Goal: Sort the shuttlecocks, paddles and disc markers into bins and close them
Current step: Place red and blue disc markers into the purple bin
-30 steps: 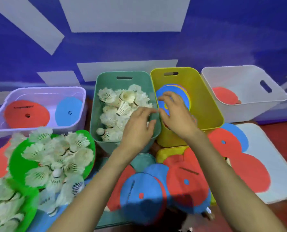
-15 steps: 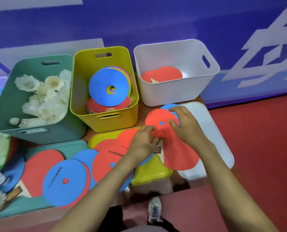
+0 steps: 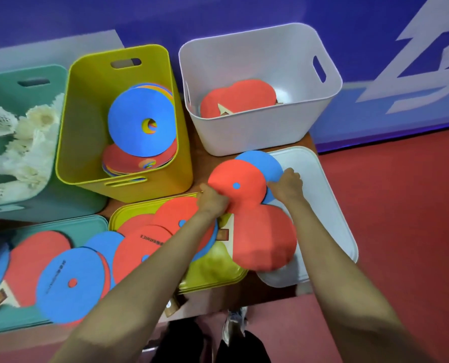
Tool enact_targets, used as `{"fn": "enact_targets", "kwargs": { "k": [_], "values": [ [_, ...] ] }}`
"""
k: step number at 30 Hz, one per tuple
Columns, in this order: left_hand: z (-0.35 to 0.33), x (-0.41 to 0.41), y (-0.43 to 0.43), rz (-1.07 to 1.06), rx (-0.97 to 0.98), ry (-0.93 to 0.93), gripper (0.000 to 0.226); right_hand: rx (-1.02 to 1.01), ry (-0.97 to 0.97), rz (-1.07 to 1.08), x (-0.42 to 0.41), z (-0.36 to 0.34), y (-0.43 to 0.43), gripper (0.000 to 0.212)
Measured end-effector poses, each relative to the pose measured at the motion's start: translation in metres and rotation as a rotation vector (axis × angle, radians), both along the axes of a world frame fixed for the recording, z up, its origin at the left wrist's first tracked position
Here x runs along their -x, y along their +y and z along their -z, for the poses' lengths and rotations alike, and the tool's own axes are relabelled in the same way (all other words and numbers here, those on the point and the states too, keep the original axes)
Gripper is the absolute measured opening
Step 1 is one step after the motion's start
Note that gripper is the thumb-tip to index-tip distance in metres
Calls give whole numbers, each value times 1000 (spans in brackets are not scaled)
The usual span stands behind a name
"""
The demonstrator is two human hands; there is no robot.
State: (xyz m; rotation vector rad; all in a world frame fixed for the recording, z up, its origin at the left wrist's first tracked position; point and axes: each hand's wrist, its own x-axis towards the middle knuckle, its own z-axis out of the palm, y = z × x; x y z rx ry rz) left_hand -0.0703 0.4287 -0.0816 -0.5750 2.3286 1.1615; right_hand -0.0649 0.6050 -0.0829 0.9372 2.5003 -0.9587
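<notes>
Red is the disc marker (image 3: 235, 176) at the middle of the head view; its centre hole shows blue from the blue disc marker (image 3: 260, 163) that it overlaps. The left hand (image 3: 213, 201) pinches the red disc's rim at eight o'clock, fingers curled tight at the edge. The right hand (image 3: 287, 183) grips the blue disc's rim at four o'clock, fingers curled over it and the thumb against the red rim. Both discs overlap a red paddle (image 3: 265, 242) whose wooden handle points to nine o'clock. That paddle spans the yellow lid (image 3: 218, 273) and the white lid (image 3: 333, 205).

Seen from the hands, the white bin (image 3: 257, 56) stands open at twelve o'clock with binned paddles (image 3: 239, 100), also red, inside it. At ten o'clock the yellow bin (image 3: 87, 106) holds a leaning disc stack (image 3: 139, 127), blue on top. At nine o'clock, cut by the frame edge, the teal bin (image 3: 6, 79) holds white shuttlecocks (image 3: 21, 142). At seven o'clock loose discs (image 3: 68, 284), red and blue, overlap across the yellow lid and the teal lid (image 3: 95, 224). Bins and lids sit on a brown table (image 3: 202, 163). The red floor (image 3: 401, 231) lies at three o'clock.
</notes>
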Motion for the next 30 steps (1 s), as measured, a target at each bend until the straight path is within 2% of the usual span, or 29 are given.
{"fn": "enact_targets", "kwargs": {
  "k": [6, 7, 10, 11, 16, 21, 23, 25, 28, 30],
  "values": [
    [6, 6, 5, -96, -125, 59, 64, 80, -55, 150, 16, 12, 7, 70],
    [7, 5, 6, -84, -126, 61, 61, 114, -45, 163, 18, 15, 9, 66],
    [7, 4, 8, -62, -124, 85, 45, 93, -40, 68, 22, 17, 10, 23],
    [6, 4, 9, -62, -129, 91, 42, 61, -59, 36, 22, 17, 8, 20],
    [4, 5, 15, -80, -131, 58, 49, 4, -30, 125, 26, 16, -4, 44],
    [0, 4, 21, -165, -196, 4, 55, 95, -79, 174, 34, 17, 5, 45],
    [-5, 3, 24, -126, -191, 68, 41, 158, -40, 176, 33, 15, 12, 34],
    [-12, 0, 26, -49, -181, 169, 36, 213, 8, 184, 31, 14, 18, 9],
    [-23, -8, 26, 49, -167, 336, 36, 338, 156, 264, 21, 3, 22, 30],
    [-30, -13, 24, 75, -152, 454, 35, 405, 279, 309, 11, -8, 23, 30]
  ]
}}
